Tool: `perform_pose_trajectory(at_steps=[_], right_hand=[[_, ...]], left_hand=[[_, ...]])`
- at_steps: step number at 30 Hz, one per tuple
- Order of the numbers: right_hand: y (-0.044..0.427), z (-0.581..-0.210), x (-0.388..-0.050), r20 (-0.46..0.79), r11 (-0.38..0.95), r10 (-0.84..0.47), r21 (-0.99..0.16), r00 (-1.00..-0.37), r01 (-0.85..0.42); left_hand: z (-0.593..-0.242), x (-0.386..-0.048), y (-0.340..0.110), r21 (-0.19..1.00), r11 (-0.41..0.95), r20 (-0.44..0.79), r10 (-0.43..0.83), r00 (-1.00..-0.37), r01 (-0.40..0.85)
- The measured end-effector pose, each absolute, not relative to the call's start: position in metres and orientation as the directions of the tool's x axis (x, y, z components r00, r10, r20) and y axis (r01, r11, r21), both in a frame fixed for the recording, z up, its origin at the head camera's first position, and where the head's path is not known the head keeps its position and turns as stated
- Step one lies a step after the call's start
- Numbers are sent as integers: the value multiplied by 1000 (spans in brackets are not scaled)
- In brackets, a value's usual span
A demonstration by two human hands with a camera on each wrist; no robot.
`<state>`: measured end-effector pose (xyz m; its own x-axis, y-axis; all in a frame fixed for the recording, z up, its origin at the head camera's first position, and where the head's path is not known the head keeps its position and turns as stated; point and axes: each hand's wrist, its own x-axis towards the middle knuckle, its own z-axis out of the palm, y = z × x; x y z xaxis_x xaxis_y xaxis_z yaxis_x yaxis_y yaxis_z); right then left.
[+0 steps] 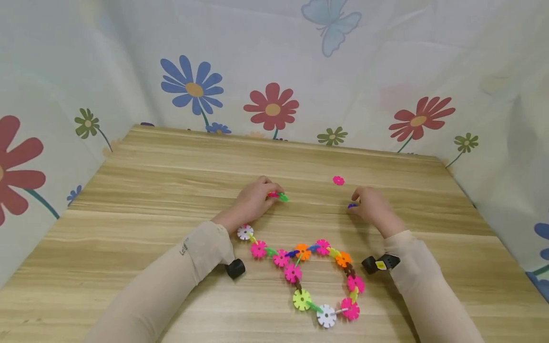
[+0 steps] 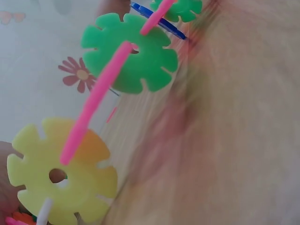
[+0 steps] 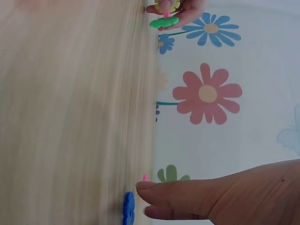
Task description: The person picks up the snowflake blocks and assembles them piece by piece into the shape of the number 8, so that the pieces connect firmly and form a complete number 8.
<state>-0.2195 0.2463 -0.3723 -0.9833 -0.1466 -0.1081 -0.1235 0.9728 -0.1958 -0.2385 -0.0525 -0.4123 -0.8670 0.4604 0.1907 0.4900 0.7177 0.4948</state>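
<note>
My left hand (image 1: 259, 197) pinches a short string of slotted plastic interlocking discs above the table. Its yellow disc (image 2: 65, 173) is nearest the fingers, and a pink disc (image 2: 96, 103) slots it to a green disc (image 2: 131, 58). In the right wrist view, the left thumb lies over the yellow disc. My right hand (image 1: 373, 207) reaches down to a loose blue disc (image 3: 129, 208) on the wood. Its fingers stretch just over that disc, with a small gap showing in the right wrist view.
A long looped chain of coloured discs (image 1: 302, 252) lies on the wooden table (image 1: 193, 162) between the forearms. Beyond the right hand lies a single pink disc (image 1: 338, 180). A flower-printed cloth (image 1: 274, 47) hangs behind the table and along both sides.
</note>
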Motion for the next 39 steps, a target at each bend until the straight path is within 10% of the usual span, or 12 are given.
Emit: perform_pose_trajectory(at_steps=[20,39], right_hand=[[266,-374,-231,-168,887,-179,-454,-969,-85],[204,-375,-242,-220,522,-423,-852,-879,-38]], left_hand=[[-409,-238,-53,500,742,138,442,-886,447],[-412,-240,-53,490,720,210,450,-868,492]])
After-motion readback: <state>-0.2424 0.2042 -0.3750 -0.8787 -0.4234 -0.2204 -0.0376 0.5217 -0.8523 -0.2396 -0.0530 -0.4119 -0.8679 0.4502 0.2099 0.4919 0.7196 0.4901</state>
